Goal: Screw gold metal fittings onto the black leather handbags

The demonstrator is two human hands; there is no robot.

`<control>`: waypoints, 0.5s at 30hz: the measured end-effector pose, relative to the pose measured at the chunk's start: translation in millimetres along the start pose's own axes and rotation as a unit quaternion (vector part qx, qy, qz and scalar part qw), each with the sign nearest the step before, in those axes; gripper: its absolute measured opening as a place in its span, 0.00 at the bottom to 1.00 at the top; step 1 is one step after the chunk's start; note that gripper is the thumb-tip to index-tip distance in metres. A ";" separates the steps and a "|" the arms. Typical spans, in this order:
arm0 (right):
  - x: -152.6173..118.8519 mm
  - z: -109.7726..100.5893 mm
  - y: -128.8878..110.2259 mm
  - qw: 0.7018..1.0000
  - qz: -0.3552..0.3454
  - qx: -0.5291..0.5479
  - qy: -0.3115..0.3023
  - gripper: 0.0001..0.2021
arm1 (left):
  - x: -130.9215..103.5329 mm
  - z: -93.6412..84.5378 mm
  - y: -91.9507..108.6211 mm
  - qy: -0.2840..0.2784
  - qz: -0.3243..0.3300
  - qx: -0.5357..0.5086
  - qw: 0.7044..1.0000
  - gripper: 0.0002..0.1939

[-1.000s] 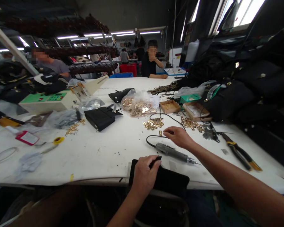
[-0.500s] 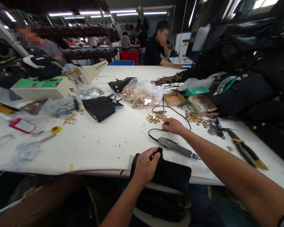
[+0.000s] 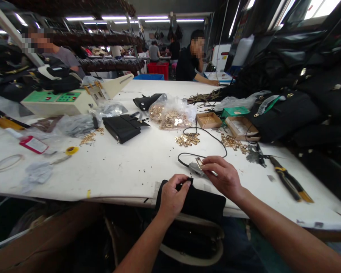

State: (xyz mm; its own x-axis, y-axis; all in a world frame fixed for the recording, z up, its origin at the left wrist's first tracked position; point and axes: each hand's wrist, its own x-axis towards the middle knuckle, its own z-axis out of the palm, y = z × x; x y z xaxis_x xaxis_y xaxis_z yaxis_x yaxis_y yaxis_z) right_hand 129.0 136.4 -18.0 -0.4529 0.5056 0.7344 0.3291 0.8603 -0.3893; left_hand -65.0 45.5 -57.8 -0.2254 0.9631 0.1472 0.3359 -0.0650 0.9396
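Note:
My left hand (image 3: 174, 195) grips the tab on the flap of a black bag (image 3: 206, 203), whose open body hangs over the table's front edge. Between the fingertips of my right hand (image 3: 223, 175) is a small gold metal plate (image 3: 199, 163) with a rectangular slot, held a little above and to the right of the tab. Under that hand lies a grey electric screwdriver (image 3: 195, 168), mostly hidden, its black cord curving back. A pile of similar gold plates (image 3: 187, 139) rests farther back.
Pliers (image 3: 291, 178) with yellow-black handles lie at right. Behind are a plastic bag of gold fittings (image 3: 173, 113), a cardboard box (image 3: 208, 120) and a black bag (image 3: 125, 128). A red bottle (image 3: 34, 144) and a green-topped machine (image 3: 58, 102) stand left. A co-worker (image 3: 191, 57) sits across the table.
My right hand has come back from near the gold pile toward the black bag, bringing the gold plate over the screwdriver. My left hand keeps its grip on the flap tab.

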 end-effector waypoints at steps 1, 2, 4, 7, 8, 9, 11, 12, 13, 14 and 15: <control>-1.9 -3.3 -4.1 1.000 -0.010 -0.011 0.004 0.08 | -2.3 1.2 -0.5 0.003 0.005 0.000 1.000 0.05; -3.3 -5.9 -7.0 1.000 -0.017 -0.019 0.005 0.08 | -4.9 2.4 -0.7 0.006 0.010 0.003 1.000 0.04; -5.5 -10.0 -10.7 0.999 -0.031 -0.028 0.003 0.09 | -11.0 4.2 -0.1 0.010 0.021 0.017 1.000 0.04; -7.9 -14.7 -15.1 0.998 -0.051 -0.034 0.002 0.09 | -20.7 5.2 3.8 0.015 0.039 0.029 0.999 0.04; -8.6 -16.0 -16.9 0.998 -0.056 -0.037 0.002 0.09 | -23.8 5.2 5.9 0.017 0.047 0.031 0.998 0.04; -9.3 -17.2 -19.0 0.997 -0.060 -0.038 0.000 0.09 | -26.8 5.0 8.4 0.019 0.057 0.032 0.998 0.04; -10.9 -19.1 -23.6 0.997 -0.064 -0.039 -0.002 0.08 | -32.2 4.7 13.5 0.027 0.086 0.036 0.995 0.04; -12.0 -19.8 -25.9 0.997 -0.064 -0.038 -0.002 0.08 | -34.7 4.6 15.9 0.031 0.101 0.038 0.994 0.04; -13.3 -20.4 -28.0 0.997 -0.063 -0.034 -0.001 0.08 | -37.0 4.6 18.0 0.034 0.115 0.039 0.992 0.04; -14.9 -20.7 -30.0 0.998 -0.061 -0.029 -0.003 0.08 | -39.2 4.8 19.7 0.036 0.127 0.040 0.990 0.03; -16.7 -21.0 -31.8 0.998 -0.060 -0.024 -0.006 0.08 | -41.2 5.0 20.9 0.040 0.137 0.041 0.989 0.03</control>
State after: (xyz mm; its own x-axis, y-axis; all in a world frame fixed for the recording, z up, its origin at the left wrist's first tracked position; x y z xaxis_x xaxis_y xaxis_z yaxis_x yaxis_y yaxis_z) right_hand 143.5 99.3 -6.2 -0.5013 0.3997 0.7674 0.3113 0.9108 -0.2711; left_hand -44.1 5.7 -45.8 -0.1859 0.8880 0.4206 0.4660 -0.2971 0.8334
